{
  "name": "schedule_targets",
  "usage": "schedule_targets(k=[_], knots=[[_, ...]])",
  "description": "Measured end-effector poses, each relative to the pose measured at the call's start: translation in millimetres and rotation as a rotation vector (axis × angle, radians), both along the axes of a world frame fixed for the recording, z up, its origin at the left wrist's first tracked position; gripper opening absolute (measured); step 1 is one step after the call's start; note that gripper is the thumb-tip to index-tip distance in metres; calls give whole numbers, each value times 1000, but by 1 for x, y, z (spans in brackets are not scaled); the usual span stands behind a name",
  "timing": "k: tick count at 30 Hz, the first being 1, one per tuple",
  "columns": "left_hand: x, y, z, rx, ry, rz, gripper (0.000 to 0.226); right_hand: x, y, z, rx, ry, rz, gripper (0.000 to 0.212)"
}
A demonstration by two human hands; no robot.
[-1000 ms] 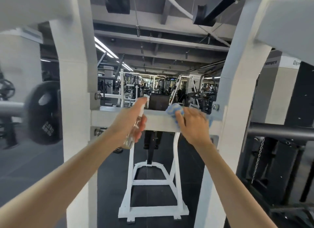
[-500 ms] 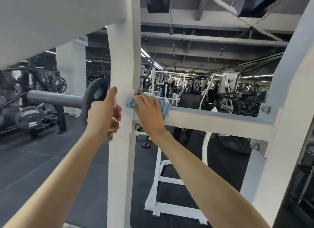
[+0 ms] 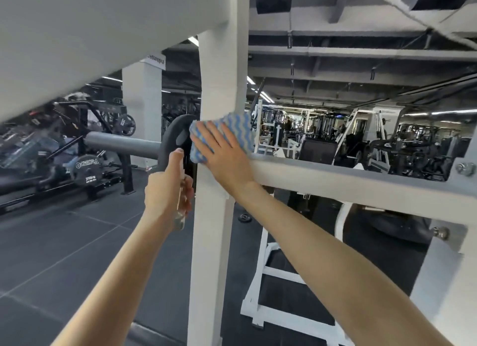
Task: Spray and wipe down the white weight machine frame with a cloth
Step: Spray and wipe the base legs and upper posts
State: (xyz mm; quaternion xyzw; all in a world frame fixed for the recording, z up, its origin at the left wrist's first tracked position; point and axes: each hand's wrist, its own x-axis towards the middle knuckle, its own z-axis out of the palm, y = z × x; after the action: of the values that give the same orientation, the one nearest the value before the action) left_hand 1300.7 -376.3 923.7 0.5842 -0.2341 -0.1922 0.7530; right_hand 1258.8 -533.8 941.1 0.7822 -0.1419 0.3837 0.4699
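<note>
Over gym floor [image 3: 64, 242], right hand [image 3: 224, 160] flat-fingered presses cloth [image 3: 233, 127] onto white upright [image 3: 219, 82]; left hand [image 3: 166, 188] grips spray bottle [image 3: 180, 218].

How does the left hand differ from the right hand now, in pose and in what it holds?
The left hand is curled round a clear spray bottle; the right hand lies flat, fingers straight. The left hand is beside the white upright post; the right hand presses a blue and white cloth against it. The left hand sits lower than the right hand. Both are bare.
</note>
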Motion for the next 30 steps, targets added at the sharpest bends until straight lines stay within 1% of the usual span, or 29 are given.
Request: schedule_targets(k=[2,5,8,10,12,13,15,16,19,21,26,28,30], knots=[[-3,0,-5,36,-15,0,66,-5,6,-28,13,59,-21,49],[-7,4,-12,74,-39,-7,74,-14,15,-80,87,161,-50,56],[-14,8,-18,84,-59,-22,64,-30,22,-129,104,297,-51,51],[-19,11,-18,92,-70,-29,62,-40,27,-137,111,332,-31,47],[-22,13,-18,94,-80,-35,62,-46,31,-114,78,234,28,48],[-24,14,-18,86,-75,-44,61,-48,32,-94,72,132,23,52],[-28,14,-19,61,-63,-71,61,-58,29,-53,99,-87,-61,62],[-31,13,-19,54,-64,-83,61,-64,25,-40,88,-148,-128,61],[-40,9,-20,65,-31,-114,61,-83,5,-40,-9,-125,-282,59],[-42,5,-19,70,-27,-153,62,-108,-5,-50,-35,-130,-290,58],[-50,-2,-20,55,-11,-227,63,-208,-26,-65,-124,-269,-377,74],[-52,-2,-20,63,-28,-224,62,-230,-27,-68,-112,-318,-413,77],[-51,0,-20,53,-20,-219,62,-229,-21,-66,-40,-352,-412,74]])
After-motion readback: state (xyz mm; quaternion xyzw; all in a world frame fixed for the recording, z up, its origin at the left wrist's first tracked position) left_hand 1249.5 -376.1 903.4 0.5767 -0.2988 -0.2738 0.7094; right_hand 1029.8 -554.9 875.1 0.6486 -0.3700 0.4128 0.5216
